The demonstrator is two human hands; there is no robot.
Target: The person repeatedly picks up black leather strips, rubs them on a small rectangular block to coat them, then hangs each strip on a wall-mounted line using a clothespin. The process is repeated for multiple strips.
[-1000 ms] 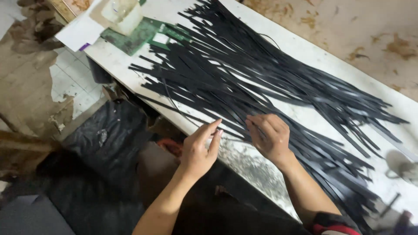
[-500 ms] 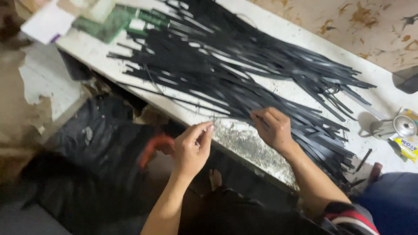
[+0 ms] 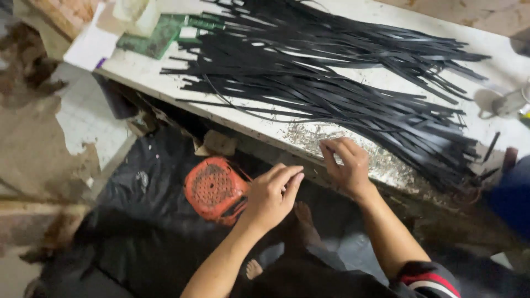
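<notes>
Worn white worktable (image 3: 353, 16): bears a fanned heap of long, flat black strips (image 3: 342, 83), laid roughly parallel, probably so that single strips can be drawn from the near edge. Right hand (image 3: 345, 163): at the scuffed table edge just below the heap, fingertips drawn together; whether they pinch a strip cannot be told. Left hand (image 3: 273, 196): clear of the table, fingers straight and pressed together, holding nothing visible. Orange perforated plastic stool (image 3: 212, 190): below, on black sheeting (image 3: 143, 221). Green flat board (image 3: 157, 38): far table corner.

Black strips (image 3: 342, 83), orange stool (image 3: 212, 190)
</notes>
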